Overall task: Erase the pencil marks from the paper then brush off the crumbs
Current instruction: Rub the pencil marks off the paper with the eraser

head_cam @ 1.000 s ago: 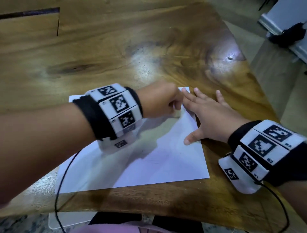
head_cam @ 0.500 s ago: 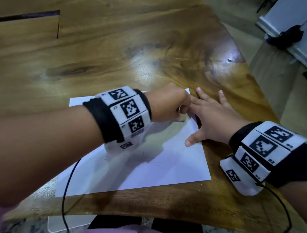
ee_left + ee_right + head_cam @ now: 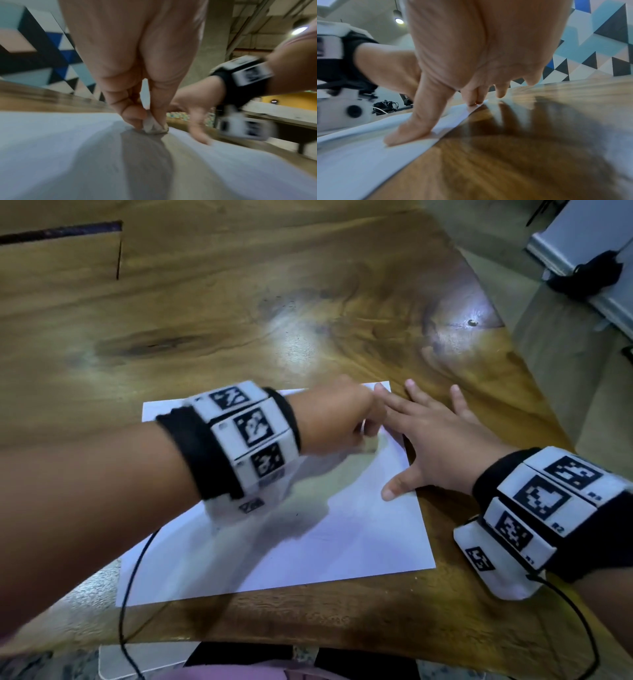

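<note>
Hidden from us: in the head view the left hand (image 3: 334,419) covers the eraser (image 3: 153,126) almost entirely; pencil marks and crumbs are too faint or blurred for us to make out.
Left hand: fingers curled together, pinching the eraser, seemingly between thumb and fingertips, and pressing it down onto the paper (image 3: 346,529).
Eraser: small, pale, greyish-white, worn at the corners, directly under our left fingertips, just beside the right hand.
Right hand (image 3: 435,446): fingers spread apart and flat, thumb on the sheet's near-right edge, the outer fingers on the wooden table (image 3: 239,302).
Paper: white, flat under both our hands, with the left arm's shadow across it.
</note>
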Demonstrator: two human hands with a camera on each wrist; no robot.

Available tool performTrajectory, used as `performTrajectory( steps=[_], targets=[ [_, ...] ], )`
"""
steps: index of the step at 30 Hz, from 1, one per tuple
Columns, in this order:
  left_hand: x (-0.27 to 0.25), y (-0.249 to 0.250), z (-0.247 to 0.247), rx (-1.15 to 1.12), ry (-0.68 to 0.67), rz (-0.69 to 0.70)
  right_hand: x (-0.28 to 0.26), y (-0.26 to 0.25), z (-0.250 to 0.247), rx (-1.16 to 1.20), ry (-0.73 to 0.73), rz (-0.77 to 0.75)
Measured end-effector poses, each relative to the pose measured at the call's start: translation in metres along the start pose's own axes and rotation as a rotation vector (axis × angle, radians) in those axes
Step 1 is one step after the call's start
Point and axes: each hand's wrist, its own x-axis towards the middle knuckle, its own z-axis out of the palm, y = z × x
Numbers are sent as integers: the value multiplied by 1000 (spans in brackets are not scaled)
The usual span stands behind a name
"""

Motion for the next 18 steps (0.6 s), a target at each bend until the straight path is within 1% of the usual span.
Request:
performTrajectory(
  steps=[4, 5, 6, 7, 8, 11, 13, 14, 16, 18],
  targets=[
    [-40, 7, 18, -56, -247, 134, 1, 2, 1, 9, 6, 0],
    [-43, 5, 16, -70, -285, 133, 1, 2, 1, 12, 7, -1],
    [-41, 1, 13, -90, -291, 114, 0, 2, 1, 16, 8, -2],
    [-36, -4, 10, -97, -264, 88, 0, 2, 1, 19, 9, -4],
    [-27, -9, 5, -81, -203, 56, 0, 2, 1, 22, 13, -6],
    [8, -22, -8, -8, 32, -43, 0, 1, 0, 19, 22, -2],
    [19, -22, -12, 5, 98, -80, -1, 0, 0, 8, 22, 9],
    [18, -21, -10, -1, 94, -80, -1, 0, 0, 4, 20, 12],
    [-2, -19, -1, -49, 51, -23, 0, 0, 0, 0, 17, 9],
    [-33, -14, 6, -115, -53, 44, 0, 0, 0, -3, 16, 8]
  ],
)
